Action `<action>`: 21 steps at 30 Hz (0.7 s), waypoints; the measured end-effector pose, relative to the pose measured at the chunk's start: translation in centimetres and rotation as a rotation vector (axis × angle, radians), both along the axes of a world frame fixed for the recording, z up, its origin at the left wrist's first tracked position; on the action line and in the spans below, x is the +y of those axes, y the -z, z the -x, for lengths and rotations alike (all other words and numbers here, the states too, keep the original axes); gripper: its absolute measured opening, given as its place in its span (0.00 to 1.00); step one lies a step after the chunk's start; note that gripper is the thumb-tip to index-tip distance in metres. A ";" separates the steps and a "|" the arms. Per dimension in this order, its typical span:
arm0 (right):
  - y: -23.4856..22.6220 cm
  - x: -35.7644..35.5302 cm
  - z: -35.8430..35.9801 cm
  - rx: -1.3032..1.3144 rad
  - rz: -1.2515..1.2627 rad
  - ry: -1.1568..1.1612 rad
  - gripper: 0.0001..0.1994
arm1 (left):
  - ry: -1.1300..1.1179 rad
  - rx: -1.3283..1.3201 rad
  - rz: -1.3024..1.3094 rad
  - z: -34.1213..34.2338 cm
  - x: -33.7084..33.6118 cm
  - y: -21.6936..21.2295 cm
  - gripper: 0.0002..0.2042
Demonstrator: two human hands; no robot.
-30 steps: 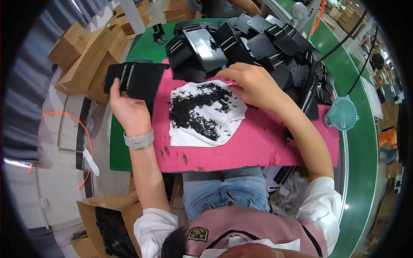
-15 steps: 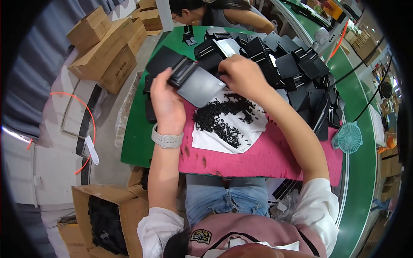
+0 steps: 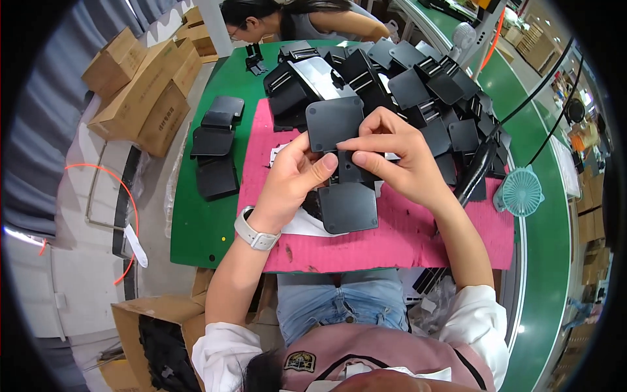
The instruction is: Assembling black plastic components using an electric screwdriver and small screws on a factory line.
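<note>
My left hand (image 3: 291,179) and my right hand (image 3: 394,155) together hold a black hinged plastic part (image 3: 341,163) made of two square plates, raised above the pink mat (image 3: 392,238). My left thumb presses the part's middle joint from the left. Right-hand fingers pinch that joint from the right. A white sheet (image 3: 307,225) lies on the mat under the part, mostly hidden by my hands. A large heap of the same black parts (image 3: 418,85) is piled just beyond my hands.
Three flat black plates (image 3: 215,150) lie on the green table (image 3: 196,225) to the left. A small teal fan (image 3: 521,191) and a black cable (image 3: 477,170) sit at the right. Cardboard boxes (image 3: 140,85) stand far left. Another person (image 3: 294,23) works across the table.
Both hands have come together and lifted a black hinged part above the mat. The heap of small black pieces on the white sheet is now hidden under my hands.
</note>
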State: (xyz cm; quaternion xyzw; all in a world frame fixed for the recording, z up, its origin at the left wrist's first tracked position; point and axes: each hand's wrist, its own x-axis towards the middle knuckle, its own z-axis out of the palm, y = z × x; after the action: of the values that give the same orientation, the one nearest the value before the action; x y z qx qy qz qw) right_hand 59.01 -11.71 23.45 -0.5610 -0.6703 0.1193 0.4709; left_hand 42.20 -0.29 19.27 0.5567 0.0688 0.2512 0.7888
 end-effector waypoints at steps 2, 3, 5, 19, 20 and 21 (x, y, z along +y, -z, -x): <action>0.6 -0.3 0.0 0.021 0.008 -0.013 0.10 | 0.027 0.024 -0.011 0.0 -0.2 0.1 0.21; 1.0 -0.3 -0.1 -0.005 -0.031 0.006 0.10 | 0.036 0.026 -0.024 -0.2 -0.4 0.2 0.21; 1.8 -0.2 0.1 -0.025 -0.063 0.039 0.10 | 0.047 0.030 -0.036 -0.2 -0.5 0.2 0.22; 0.4 -9.4 -3.5 -0.070 -0.043 0.691 0.08 | -0.166 0.181 -1.041 -1.4 -4.1 1.6 0.17; 0.8 -10.2 -3.8 -0.075 -0.041 0.697 0.08 | -0.299 0.056 -1.253 -1.7 -3.6 1.8 0.14; 1.3 -11.1 -4.2 -0.228 -0.024 0.847 0.07 | -0.321 0.058 -1.231 -1.8 -3.8 1.8 0.09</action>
State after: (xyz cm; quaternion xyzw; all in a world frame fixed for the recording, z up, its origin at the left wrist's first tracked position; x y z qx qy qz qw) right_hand 63.23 -22.85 22.11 -0.7904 -0.4303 -0.1545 0.4076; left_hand 44.03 -4.12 17.51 0.8974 0.0158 0.3448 0.2748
